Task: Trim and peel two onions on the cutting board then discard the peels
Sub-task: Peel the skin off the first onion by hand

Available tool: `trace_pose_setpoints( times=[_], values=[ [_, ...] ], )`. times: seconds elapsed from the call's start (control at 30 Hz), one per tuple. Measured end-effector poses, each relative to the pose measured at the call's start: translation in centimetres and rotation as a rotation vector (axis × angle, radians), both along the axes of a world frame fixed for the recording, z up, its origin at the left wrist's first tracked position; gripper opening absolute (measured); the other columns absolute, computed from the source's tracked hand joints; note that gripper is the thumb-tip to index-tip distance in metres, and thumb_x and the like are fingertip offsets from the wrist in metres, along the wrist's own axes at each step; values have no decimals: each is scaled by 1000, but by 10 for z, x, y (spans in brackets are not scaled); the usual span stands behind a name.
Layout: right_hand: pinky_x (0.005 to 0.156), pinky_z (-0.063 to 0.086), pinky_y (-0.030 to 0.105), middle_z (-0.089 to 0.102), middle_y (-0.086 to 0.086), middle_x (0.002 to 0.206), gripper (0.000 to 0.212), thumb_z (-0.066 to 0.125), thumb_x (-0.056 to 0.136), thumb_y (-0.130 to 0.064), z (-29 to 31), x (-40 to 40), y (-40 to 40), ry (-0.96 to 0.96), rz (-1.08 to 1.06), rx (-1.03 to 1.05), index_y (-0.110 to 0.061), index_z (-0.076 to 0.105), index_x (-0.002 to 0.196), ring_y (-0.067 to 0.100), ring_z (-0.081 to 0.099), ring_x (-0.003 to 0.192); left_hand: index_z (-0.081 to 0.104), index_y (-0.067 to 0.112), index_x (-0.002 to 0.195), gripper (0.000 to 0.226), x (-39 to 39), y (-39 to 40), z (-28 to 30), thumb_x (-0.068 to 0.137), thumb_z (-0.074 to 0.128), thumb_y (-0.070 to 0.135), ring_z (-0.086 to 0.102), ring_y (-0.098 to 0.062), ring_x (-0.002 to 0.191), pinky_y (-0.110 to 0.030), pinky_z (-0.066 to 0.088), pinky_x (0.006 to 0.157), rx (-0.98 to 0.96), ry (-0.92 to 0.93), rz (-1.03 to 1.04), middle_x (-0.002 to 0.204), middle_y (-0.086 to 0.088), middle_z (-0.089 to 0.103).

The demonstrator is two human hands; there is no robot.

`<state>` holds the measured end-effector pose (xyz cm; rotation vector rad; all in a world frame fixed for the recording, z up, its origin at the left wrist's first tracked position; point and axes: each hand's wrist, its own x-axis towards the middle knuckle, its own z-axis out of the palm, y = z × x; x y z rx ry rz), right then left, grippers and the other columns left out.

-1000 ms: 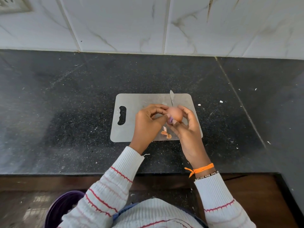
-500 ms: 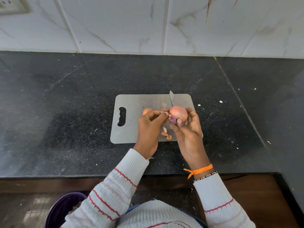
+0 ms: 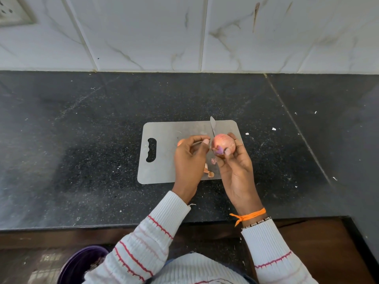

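Peeling: onion (image 3: 222,144) held up over cutting board (image 3: 164,160), at board's 2 o'clock area; skin mostly on, purple bare patch at its near-left side
Right grip: right hand (image 3: 235,171) clamped round onion, fingers curled behind it, thumb on front by purple patch
Left grip: left hand (image 3: 189,160) just left of onion, thumb and forefinger tips pinched together; too small to tell if a peel scrap sits between them
Second onion: second onion (image 3: 179,142) only an orange sliver visible at 9 o'clock of left hand, mostly hidden behind it, on board
Knife: knife (image 3: 212,126) blade lies on board at 12 o'clock of onion, tip past far edge; handle hidden
Peels: peel scraps (image 3: 208,171) on board between the two hands, near edge
Board: grey, handle slot at 9 o'clock end, flat on black tabletop (image 3: 82,160)
Tabletop: white crumbs scattered toward 3 o'clock
Wall: marble tiles (image 3: 143,33) at 12 o'clock
Bin: purple bowl (image 3: 80,263) on floor at 7 o'clock, partly under left sleeve (image 3: 143,242)
Wrist: orange thread (image 3: 249,215) on right wrist
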<state>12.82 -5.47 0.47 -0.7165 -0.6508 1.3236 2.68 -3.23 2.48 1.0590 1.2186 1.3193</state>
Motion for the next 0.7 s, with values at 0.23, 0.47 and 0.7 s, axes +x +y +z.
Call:
trace_pose_setpoints(
  times=[0.23, 0.47, 0.7],
  values=[
    [92, 50, 24, 58, 9, 119, 82, 85, 57, -43, 0, -2, -1, -45, -7, 13, -17, 46, 124, 17, 62, 108, 70, 19, 76, 8, -3, -1, 5, 75, 76, 13, 67, -10, 85, -29, 55, 82, 111, 186, -53, 87, 7, 70],
    [93, 50, 23, 59, 8, 115, 80, 86, 59, -37, -2, 0, -3, -21, 8, -8, -15, 46, 125, 16, 61, 105, 67, 6, 79, 10, -5, -1, 5, 86, 61, 1, 68, -14, 73, -26, 57, 75, -106, -144, -138, 75, -3, 69],
    [105, 41, 32, 54, 15, 128, 83, 82, 67, -32, -1, 2, -3, 132, 33, 21, -6, 41, 133, 29, 47, 127, 63, -2, 91, 9, -4, 2, -9, 90, 56, 4, 67, -9, 72, -18, 55, 69, -274, -247, -77, 77, -3, 67]
  ],
)
